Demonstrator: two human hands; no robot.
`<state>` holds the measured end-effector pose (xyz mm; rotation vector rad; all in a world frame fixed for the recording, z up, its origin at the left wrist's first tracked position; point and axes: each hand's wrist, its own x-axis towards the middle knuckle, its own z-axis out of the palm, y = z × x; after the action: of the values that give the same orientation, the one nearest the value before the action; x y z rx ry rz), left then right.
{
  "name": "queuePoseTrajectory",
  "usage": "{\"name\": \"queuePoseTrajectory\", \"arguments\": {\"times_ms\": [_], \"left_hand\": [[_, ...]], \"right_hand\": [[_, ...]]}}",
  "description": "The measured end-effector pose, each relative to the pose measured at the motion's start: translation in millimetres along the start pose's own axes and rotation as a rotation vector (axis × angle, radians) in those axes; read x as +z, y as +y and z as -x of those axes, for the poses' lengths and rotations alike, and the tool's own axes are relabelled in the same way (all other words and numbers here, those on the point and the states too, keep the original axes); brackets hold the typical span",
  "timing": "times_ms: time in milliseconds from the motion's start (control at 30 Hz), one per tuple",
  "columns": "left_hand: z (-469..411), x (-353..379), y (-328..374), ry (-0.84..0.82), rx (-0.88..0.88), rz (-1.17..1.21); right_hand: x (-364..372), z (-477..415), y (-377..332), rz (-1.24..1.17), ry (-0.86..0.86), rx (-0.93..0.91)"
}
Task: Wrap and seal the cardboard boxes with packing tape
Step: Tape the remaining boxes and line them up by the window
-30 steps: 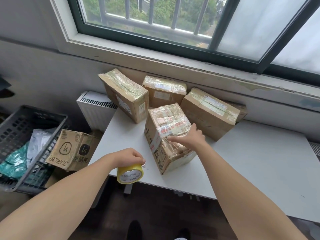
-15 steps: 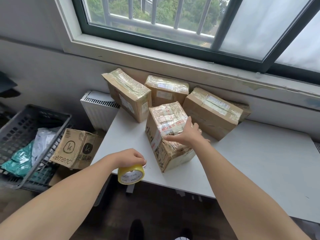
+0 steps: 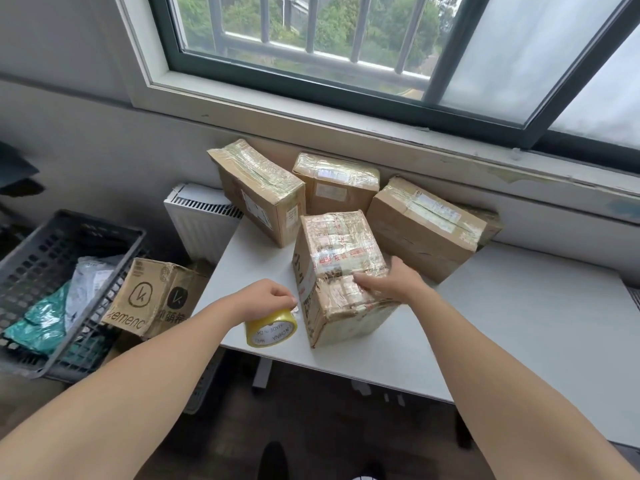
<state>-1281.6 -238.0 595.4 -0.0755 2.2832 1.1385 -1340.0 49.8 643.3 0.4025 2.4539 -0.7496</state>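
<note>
My left hand grips the tape roll; my right hand presses flat-fingered on the box beneath it, which looks stiff, tape-slick, probably light: best held by its corners

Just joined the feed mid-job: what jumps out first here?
A heavily taped box stands near the front edge of the table, with the right hand resting on its top. Just left of it, the left hand grips a yellow tape roll. A grey basket sits far left.
</note>
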Motion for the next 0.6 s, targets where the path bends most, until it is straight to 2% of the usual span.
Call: {"name": "queuePoseTrajectory", "arguments": {"times_ms": [133,233,333,400,467,533,600], "left_hand": [[1,-8,-4,0.036,-0.019,0.0],[2,-9,-6,0.04,-0.028,-0.002],[3,-16,-10,0.061,-0.028,0.044],[2,-24,-11,0.087,-0.022,0.069],[1,-32,-12,0.115,-0.023,0.083],[1,-38,-14,0.103,-0.02,0.075],[4,-38,-18,0.041,-0.029,0.015]], "right_hand": [[9,9,22,-0.323,-0.104,-0.01],[10,13,17,-0.333,0.006,-0.021],[0,18,4,-0.16,0.179,-0.036],[-3,26,-5,0.095,0.349,-0.114],[6,39,-16,0.337,0.448,-0.211],[25,50,-30,0.48,0.393,-0.285],[44,56,-42,0.511,0.251,-0.343]]}}
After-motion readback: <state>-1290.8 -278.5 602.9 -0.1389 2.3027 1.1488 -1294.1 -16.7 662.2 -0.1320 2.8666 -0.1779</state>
